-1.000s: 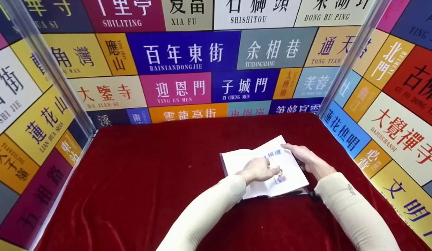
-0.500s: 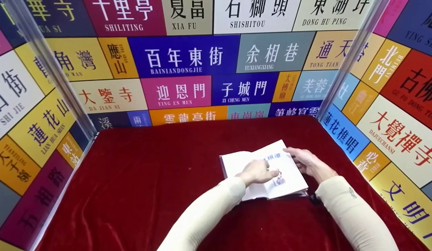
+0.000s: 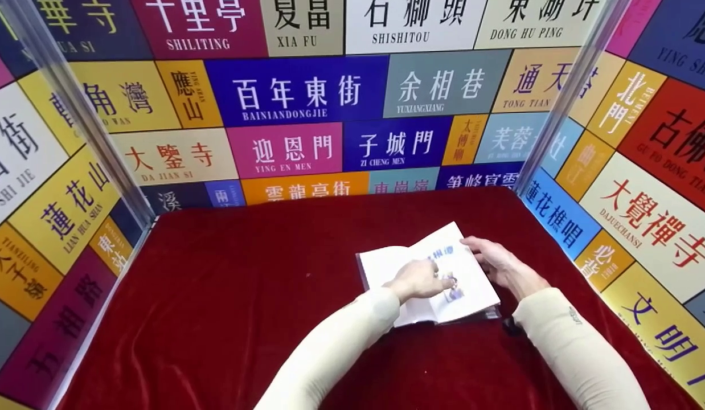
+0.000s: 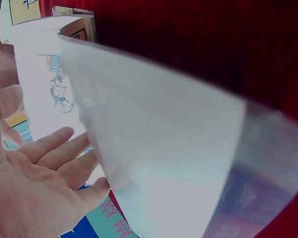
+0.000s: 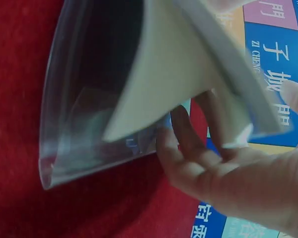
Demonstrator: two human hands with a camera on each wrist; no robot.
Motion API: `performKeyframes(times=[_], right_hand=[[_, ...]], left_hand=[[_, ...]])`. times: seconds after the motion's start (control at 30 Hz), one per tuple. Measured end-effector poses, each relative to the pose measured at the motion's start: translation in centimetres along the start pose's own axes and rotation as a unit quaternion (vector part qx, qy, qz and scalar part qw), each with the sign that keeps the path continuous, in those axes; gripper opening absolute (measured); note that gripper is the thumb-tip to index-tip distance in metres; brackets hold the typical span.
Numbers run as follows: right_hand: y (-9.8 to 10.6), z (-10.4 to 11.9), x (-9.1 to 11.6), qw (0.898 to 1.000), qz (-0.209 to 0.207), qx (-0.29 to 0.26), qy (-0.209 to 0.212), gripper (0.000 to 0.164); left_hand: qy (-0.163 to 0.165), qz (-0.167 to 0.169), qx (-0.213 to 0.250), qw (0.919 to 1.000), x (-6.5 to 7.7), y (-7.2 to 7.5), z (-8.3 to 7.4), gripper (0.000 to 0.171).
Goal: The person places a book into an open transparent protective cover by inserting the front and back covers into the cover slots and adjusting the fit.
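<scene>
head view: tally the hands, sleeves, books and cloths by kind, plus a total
Left hand and right hand: 2
Left sleeve and right sleeve: 2
Open book: 1
Red cloth: 1
Total: 6

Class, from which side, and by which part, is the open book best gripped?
Probably by the outer edge of the right half of the open book, coming from the right, thumb above, fingers beneath: pages there rise off the clear cover, leaving finger room.
</scene>
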State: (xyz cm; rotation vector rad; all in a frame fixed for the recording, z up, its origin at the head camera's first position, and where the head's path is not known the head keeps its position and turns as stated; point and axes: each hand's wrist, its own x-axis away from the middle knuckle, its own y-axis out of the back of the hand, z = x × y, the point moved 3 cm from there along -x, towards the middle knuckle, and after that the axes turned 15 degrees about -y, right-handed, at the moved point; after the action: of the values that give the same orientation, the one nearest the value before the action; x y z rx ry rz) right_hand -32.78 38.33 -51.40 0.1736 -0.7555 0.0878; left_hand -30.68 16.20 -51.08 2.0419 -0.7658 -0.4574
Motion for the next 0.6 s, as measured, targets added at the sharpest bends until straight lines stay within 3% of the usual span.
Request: performKeyframes(times=[0.1, 0.17, 0.3, 0.43, 0.5, 0.6], right_hand=[[-0.1, 0.1, -0.1, 0.999, 0.028, -0.03, 0.013, 0.054], [-0.1, 0.2, -0.2, 0.999, 0.021, -0.039, 0.023, 0.056], [0.1, 0.0, -0.1, 0.997, -0.052, -0.044, 0.044, 0.066], [-0.1, 0.1, 0.1, 0.989, -0.131, 0.008, 0.067, 0.069], [-0.3, 0.4, 0.4, 0.98, -0.17, 0.065, 0.085, 0.061], [-0.5, 1.1, 0.9, 0.95, -0.235, 0.166, 0.123, 0.048]], left_hand=[[0.005, -0.011, 0.024, 0.9997, 0.1, 0.1, 0.3, 0.059], [0.006, -0.017, 0.037, 0.9992, 0.1, 0.2, 0.5, 0.059], [0.0, -0.027, 0.045, 0.9986, 0.2, 0.2, 0.8, 0.059], [-0.001, -0.034, 0.048, 0.9983, 0.1, 0.2, 0.9, 0.058], [0.004, -0.035, 0.053, 0.998, 0.1, 0.3, 0.9, 0.058], [0.009, -0.031, 0.055, 0.998, 0.2, 0.3, 0.8, 0.059]])
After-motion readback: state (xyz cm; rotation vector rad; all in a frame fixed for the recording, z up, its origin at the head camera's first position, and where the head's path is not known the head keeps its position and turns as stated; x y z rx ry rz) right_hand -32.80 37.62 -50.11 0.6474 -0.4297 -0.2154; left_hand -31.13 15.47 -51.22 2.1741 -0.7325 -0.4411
